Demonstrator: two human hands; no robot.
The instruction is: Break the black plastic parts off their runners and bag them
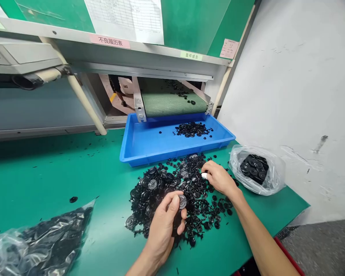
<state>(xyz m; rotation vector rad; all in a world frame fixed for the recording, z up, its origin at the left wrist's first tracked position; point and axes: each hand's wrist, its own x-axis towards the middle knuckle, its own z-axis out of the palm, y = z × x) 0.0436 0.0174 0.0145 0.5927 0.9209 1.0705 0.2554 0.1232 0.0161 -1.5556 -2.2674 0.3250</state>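
Note:
Between the thumb and fingers of my left hand (167,222) is a black round plastic disc (183,201) with ring-shaped ridges. A heap of black plastic parts (152,184), round discs mixed with small gear-like and stick-like pieces, spreads on the green table under and around both hands. My right hand (217,177) reaches into the right side of that heap, fingers curled down among the small parts. One of its fingers has a white wrap on the tip. Whatever those fingertips pinch, if anything, is hidden.
Behind the heap a blue tray (149,143) holds more black parts below a green conveyor belt (172,99). An open clear bag (271,172) of black discs stands right; a filled plastic bag (54,237) lies left. A single disc (73,199) rests nearby. Beyond the opening a person's leg (119,90) shows.

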